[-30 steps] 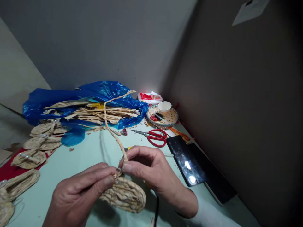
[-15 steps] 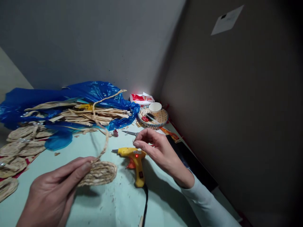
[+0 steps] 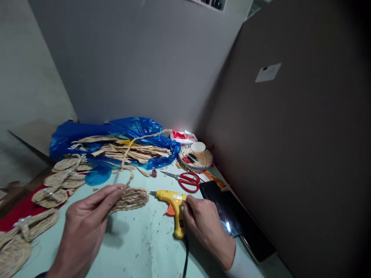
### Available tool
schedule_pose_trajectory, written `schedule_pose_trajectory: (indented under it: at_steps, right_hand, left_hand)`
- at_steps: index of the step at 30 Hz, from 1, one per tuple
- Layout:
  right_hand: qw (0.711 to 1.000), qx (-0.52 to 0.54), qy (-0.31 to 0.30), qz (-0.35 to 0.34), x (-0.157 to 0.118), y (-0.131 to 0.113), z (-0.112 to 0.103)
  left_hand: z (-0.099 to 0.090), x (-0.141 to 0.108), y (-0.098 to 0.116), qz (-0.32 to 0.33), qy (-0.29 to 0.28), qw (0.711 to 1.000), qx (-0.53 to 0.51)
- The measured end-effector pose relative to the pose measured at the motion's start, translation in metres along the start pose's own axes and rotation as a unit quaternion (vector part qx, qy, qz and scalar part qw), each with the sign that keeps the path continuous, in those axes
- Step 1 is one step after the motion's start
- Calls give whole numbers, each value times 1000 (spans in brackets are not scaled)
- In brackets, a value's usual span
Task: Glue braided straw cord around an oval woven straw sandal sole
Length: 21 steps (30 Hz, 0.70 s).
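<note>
My left hand [image 3: 87, 224] pinches the near end of a flat oval coil of twisted straw cord [image 3: 135, 199], held above the table. From the coil a loose tail of cord [image 3: 125, 158] rises and bends toward the back right. My right hand [image 3: 204, 222] is closed against the back of a yellow hot glue gun [image 3: 168, 196], its fingertips at the body and handle; part of the grip is hidden. The gun's nozzle points left, close to the coil's far end. Red-handled scissors [image 3: 188, 181] lie behind the gun.
A blue plastic bag [image 3: 130, 125] with straw strips [image 3: 136, 151] lies at the back. Straw slippers [image 3: 52, 197] line the left side. At the back right are a woven tray [image 3: 207, 158], a white cup [image 3: 198, 147] and a red-white packet [image 3: 184, 137]. A phone [image 3: 217, 204] lies right.
My right hand has come down from above the glue gun to its back end. The scissors now show fully. My left hand still holds the coil; the view has shifted.
</note>
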State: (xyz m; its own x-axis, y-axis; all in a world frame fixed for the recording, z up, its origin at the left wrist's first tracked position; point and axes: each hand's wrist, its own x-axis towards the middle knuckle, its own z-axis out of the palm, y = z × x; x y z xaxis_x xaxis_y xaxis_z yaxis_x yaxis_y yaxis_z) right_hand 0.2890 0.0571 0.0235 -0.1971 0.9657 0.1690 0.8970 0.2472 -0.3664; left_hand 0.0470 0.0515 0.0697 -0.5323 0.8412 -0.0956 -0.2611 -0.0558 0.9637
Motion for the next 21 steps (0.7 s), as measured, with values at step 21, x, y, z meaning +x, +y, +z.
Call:
schedule_pose_trajectory:
  at_steps: [21]
  right_hand:
    - [994, 10, 92, -54, -3, 8, 18]
  left_hand:
    - [-15, -4, -2, 212, 2, 973, 86]
